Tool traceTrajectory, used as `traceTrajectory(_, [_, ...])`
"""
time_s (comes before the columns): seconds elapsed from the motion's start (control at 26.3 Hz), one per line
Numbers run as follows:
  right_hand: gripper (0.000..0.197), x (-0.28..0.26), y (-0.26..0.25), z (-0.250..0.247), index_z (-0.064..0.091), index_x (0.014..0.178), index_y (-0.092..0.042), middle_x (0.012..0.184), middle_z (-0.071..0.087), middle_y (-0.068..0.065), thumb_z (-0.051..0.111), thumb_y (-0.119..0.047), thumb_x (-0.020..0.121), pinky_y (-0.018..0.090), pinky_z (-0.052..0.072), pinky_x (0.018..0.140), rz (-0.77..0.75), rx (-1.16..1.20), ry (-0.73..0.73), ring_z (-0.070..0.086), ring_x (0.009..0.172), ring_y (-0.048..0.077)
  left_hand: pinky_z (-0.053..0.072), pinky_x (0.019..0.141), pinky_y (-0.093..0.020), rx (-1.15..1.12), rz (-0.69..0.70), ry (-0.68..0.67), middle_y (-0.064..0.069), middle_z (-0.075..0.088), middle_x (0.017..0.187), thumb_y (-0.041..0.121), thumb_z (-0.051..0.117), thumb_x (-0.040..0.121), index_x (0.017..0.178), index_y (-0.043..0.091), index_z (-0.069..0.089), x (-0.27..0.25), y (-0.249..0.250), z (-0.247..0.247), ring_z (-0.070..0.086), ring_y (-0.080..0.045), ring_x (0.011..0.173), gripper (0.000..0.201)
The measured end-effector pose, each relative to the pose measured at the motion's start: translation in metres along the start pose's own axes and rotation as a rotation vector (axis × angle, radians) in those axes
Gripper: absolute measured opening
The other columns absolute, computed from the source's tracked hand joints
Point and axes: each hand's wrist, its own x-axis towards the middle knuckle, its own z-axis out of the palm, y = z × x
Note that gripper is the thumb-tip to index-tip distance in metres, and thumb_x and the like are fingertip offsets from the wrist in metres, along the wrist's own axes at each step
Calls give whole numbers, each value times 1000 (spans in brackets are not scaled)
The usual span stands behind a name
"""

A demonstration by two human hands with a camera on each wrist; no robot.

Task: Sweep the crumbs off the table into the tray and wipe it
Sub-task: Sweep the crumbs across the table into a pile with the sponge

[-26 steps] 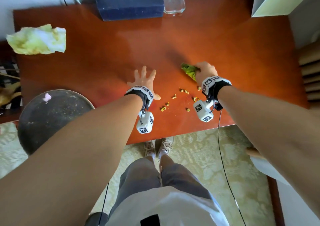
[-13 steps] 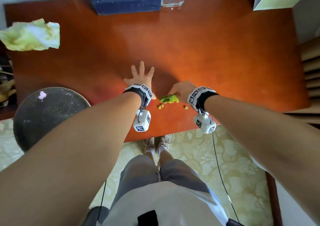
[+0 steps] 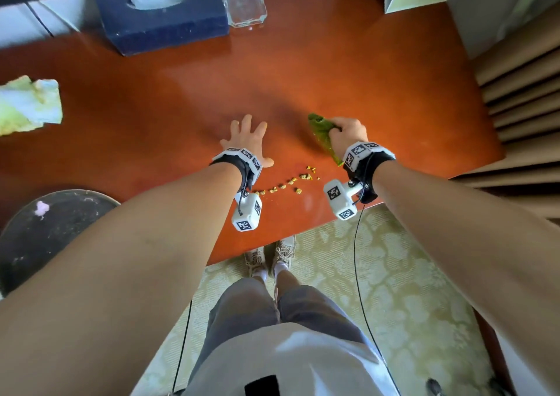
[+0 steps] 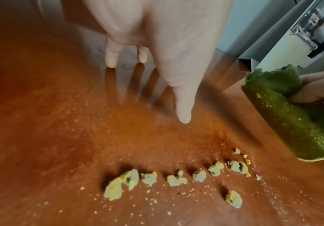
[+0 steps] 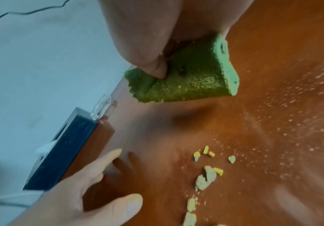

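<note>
A short row of yellow crumbs [image 3: 286, 184] [image 4: 176, 177] [image 5: 205, 178] lies on the red-brown table [image 3: 303, 71] near its front edge. My right hand [image 3: 345, 133] grips a folded green cloth [image 3: 322, 136] [image 4: 292, 122] [image 5: 186, 76] just beyond the crumbs' right end, its lower edge close to the tabletop. Spread flat on the table, my left hand [image 3: 245, 136] [image 4: 157, 45] rests beside the crumbs' left end. The dark round tray [image 3: 45, 238] sits low at the table's left front corner, partly hidden by my left arm.
A dark blue tissue box [image 3: 160, 10] and a glass dish [image 3: 244, 4] stand at the table's back edge. A crumpled pale green rag [image 3: 27, 104] lies at the left edge. A small pink bit [image 3: 41, 209] lies in the tray. Fine dust specks cover the surface.
My right hand swept the cloth towards the front edge, then drew it back away from me. The crumbs now lie in a row. The left hand has stayed flat.
</note>
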Motion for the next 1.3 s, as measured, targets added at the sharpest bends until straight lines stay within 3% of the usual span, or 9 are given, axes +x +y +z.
traceTrajectory(0.27, [53, 4, 45, -10, 65, 124, -33, 106, 69, 5, 38, -9, 87, 23, 48, 66, 224, -39, 69, 63, 81, 24, 26, 107, -68, 56, -9, -86, -3, -13, 161, 51, 78, 74, 152, 38, 7, 1, 7, 7, -7, -38, 147, 107])
traceTrajectory(0.42, [56, 3, 47, 1, 62, 127, -38, 110, 68, 8, 37, -10, 86, 28, 53, 74, 254, -48, 35, 64, 86, 29, 27, 107, -68, 61, 6, -81, -3, -14, 161, 55, 77, 73, 153, 38, 7, 2, 3, 8, -7, -38, 147, 107])
traceTrajectory(0.57, [54, -11, 33, 18, 62, 125, -42, 112, 68, 6, 39, -10, 87, 32, 56, 83, 106, -194, 9, 66, 94, 31, 28, 107, -67, 59, 5, -85, -3, -15, 161, 56, 76, 73, 153, 39, 5, 2, 4, 8, -8, -37, 148, 108])
traceTrajectory(0.69, [50, -24, 23, 37, 63, 124, -42, 115, 69, 1, 42, -11, 91, 33, 59, 79, -102, -313, -191, 68, 89, 25, 27, 107, -68, 58, 4, -87, -2, -15, 161, 56, 76, 73, 153, 39, 5, 2, 4, 7, -8, -37, 147, 108])
traceTrajectory(0.8, [48, -34, 19, 48, 68, 117, -40, 116, 68, -2, 42, -9, 91, 33, 60, 76, -167, -280, -321, 67, 87, 21, 25, 107, -69, 46, 5, -89, -2, -17, 161, 54, 76, 75, 153, 39, 5, 0, 6, 7, -9, -37, 147, 107])
traceTrajectory(0.95, [42, -27, 22, 30, 71, 111, -35, 101, 72, -1, 45, -12, 88, 21, 52, 63, 47, -10, -118, 66, 80, 18, 24, 108, -68, 50, -2, -89, -2, -17, 161, 52, 75, 77, 153, 39, 5, -2, 5, 8, -10, -37, 148, 104])
traceTrajectory(1.03, [40, -22, 30, 12, 71, 113, -34, 102, 71, -2, 46, -14, 88, 21, 50, 67, 127, 90, -26, 65, 83, 18, 24, 108, -68, 54, 0, -90, -2, -16, 161, 52, 75, 77, 153, 39, 6, -4, 5, 9, -9, -37, 148, 103])
traceTrajectory(1.18, [43, -21, 44, -5, 68, 117, -32, 98, 68, 1, 42, -13, 89, 26, 51, 71, 194, 40, 60, 63, 82, 23, 26, 107, -67, 54, 8, -91, -1, -14, 161, 51, 75, 78, 153, 39, 7, -7, 3, 10, -8, -36, 148, 101])
traceTrajectory(1.3, [51, -27, 54, 2, 66, 121, -35, 104, 68, 5, 39, -9, 87, 29, 55, 67, 215, -37, -2, 65, 82, 27, 26, 108, -67, 60, 20, -93, -1, -14, 162, 51, 74, 79, 153, 38, 7, -7, -1, 10, -7, -35, 148, 101])
